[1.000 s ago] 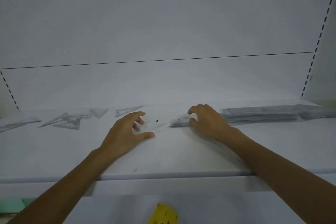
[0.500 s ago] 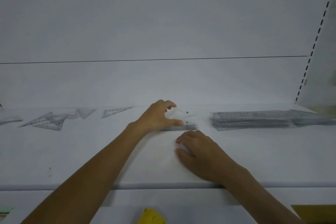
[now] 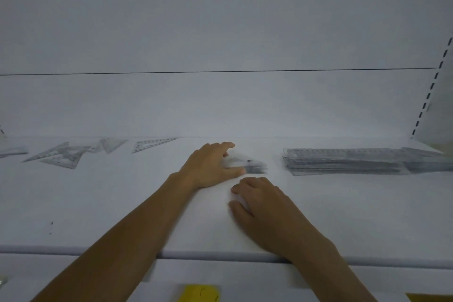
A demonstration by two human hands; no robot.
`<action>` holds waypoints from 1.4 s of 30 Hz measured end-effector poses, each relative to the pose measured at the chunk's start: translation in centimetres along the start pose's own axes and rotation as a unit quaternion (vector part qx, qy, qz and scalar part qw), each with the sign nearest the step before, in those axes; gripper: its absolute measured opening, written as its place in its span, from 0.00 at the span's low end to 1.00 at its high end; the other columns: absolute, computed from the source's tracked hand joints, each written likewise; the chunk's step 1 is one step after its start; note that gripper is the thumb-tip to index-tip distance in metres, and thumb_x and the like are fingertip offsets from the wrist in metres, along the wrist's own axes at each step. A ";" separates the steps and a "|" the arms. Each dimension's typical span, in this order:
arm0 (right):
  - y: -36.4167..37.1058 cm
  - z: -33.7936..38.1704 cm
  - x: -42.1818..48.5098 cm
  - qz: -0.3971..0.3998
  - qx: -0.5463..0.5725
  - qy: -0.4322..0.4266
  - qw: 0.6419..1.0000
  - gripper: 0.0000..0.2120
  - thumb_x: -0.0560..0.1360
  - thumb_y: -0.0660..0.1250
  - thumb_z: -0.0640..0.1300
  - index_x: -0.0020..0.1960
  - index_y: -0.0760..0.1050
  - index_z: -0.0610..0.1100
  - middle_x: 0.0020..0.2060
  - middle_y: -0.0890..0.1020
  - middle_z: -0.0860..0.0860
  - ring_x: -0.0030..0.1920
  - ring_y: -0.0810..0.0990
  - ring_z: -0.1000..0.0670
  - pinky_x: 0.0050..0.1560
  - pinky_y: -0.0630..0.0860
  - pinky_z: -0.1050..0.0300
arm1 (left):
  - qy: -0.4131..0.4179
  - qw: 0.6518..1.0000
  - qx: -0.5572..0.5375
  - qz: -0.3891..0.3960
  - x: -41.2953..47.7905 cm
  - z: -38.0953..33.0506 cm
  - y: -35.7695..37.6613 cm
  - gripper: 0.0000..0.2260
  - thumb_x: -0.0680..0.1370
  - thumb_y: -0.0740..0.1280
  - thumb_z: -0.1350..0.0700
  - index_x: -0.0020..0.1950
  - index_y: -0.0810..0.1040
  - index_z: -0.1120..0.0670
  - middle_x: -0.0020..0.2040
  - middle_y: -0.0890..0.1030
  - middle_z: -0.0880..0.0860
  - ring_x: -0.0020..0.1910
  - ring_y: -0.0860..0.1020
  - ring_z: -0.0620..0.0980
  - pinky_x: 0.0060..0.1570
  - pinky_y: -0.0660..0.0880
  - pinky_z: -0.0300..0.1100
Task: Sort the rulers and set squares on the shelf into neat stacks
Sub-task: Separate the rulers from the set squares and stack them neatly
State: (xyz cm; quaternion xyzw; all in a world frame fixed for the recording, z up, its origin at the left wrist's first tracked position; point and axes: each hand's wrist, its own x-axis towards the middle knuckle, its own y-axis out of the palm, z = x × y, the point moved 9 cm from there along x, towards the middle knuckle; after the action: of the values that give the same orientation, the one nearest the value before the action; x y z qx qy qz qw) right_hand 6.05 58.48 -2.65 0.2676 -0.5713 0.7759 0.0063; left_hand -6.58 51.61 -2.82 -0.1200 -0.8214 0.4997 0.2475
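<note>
A small stack of clear set squares (image 3: 252, 165) lies mid-shelf. My left hand (image 3: 210, 167) grips its left end, thumb in front and fingers over the top. My right hand (image 3: 259, 206) rests flat on the white shelf (image 3: 122, 203) just in front of the stack, holding nothing. A neat stack of clear rulers (image 3: 348, 160) lies to the right. Loose set squares (image 3: 61, 155) are scattered at the back left, with one more set square (image 3: 152, 144) lying apart from them.
The shelf's front lip (image 3: 220, 255) runs across below my forearms. A slotted upright (image 3: 431, 86) stands at the right edge. Yellow tags (image 3: 198, 293) show under the shelf. Another ruler piece (image 3: 12, 152) lies at the far left.
My left hand carried a set square rightward onto the small stack and holds it there. My right hand left the stack and drew back toward the shelf front, settling flat.
</note>
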 end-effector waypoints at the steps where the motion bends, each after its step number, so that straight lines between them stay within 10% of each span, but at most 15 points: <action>1: 0.0 0.0 0.0 0.001 0.000 0.003 1.000 0.16 0.79 0.52 0.51 0.58 0.72 0.45 0.56 0.75 0.51 0.57 0.70 0.50 0.55 0.64 0.58 | 0.001 1.000 0.000 -0.001 0.0 0.0 0.0 0.32 0.70 0.67 0.36 0.70 0.64 0.45 0.62 0.74 0.47 0.59 0.72 0.46 0.54 0.66 0.40; 15: -1.0 0.6 1.5 0.018 -0.031 -0.010 0.999 0.17 0.78 0.56 0.49 0.65 0.69 0.47 0.64 0.73 0.50 0.63 0.69 0.50 0.63 0.65 0.56 | -0.016 0.999 0.049 0.006 -1.8 1.4 -2.5 0.26 0.73 0.64 0.38 0.69 0.64 0.44 0.64 0.71 0.46 0.62 0.71 0.48 0.58 0.66 0.42; 27: 4.9 10.5 13.6 0.036 0.011 -0.049 0.998 0.15 0.77 0.60 0.49 0.62 0.71 0.47 0.61 0.76 0.52 0.60 0.73 0.51 0.58 0.67 0.60 | -0.108 0.992 0.005 -0.069 -12.8 20.3 -13.8 0.14 0.75 0.67 0.51 0.60 0.74 0.49 0.55 0.77 0.47 0.48 0.75 0.43 0.47 0.67 0.34; 42: 14.7 22.8 26.1 0.074 0.019 -0.027 0.997 0.13 0.77 0.61 0.44 0.60 0.74 0.43 0.59 0.77 0.48 0.59 0.75 0.49 0.59 0.70 0.57 | -0.098 0.993 0.043 -0.059 -13.9 37.4 -22.5 0.11 0.76 0.65 0.51 0.58 0.78 0.51 0.58 0.78 0.50 0.59 0.74 0.49 0.58 0.69 0.41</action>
State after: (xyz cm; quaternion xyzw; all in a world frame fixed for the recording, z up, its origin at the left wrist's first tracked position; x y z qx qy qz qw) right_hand -11.66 25.37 0.08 0.2454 -0.5748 0.7774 -0.0712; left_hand -13.39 6.34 -1.17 -0.0113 -0.8247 0.5288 0.2002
